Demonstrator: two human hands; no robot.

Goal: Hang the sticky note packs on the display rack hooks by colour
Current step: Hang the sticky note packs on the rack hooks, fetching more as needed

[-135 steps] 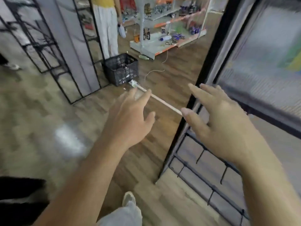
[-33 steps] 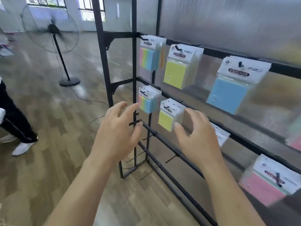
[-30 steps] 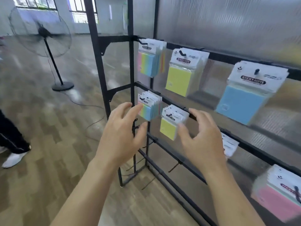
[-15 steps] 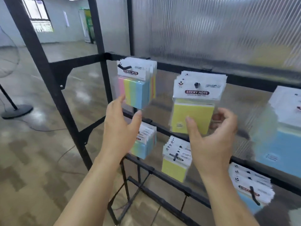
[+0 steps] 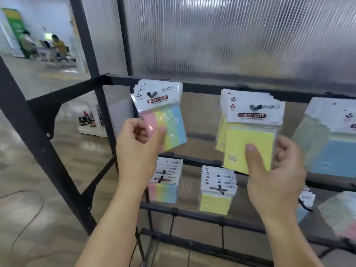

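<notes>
A black display rack [image 5: 202, 87] carries sticky note packs on hooks. On the top rail hang multicolour packs [image 5: 169, 120], yellow packs [image 5: 250, 143] and blue packs [image 5: 335, 151]. My left hand [image 5: 138, 151] grips the lower left corner of the front multicolour pack, thumb on its face. My right hand [image 5: 273, 170] holds the bottom of the front yellow pack, thumb on the front and fingers curled behind. On the rail below hang smaller multicolour packs [image 5: 166, 182], yellow packs [image 5: 216, 191] and, half hidden by my right arm, blue packs [image 5: 306, 203].
A ribbed translucent panel [image 5: 231, 35] backs the rack. Black uprights [image 5: 86, 35] stand at the left, with wooden floor [image 5: 25, 189] beyond. Bare hooks [image 5: 222, 236] hang from the lowest rails. A distant shelf unit [image 5: 90, 122] and people stand far off at the left.
The view has closed in on the rack's top rail. Both hands rose from the lower packs; the left now grips the multicolour pack and the right holds the yellow pack.
</notes>
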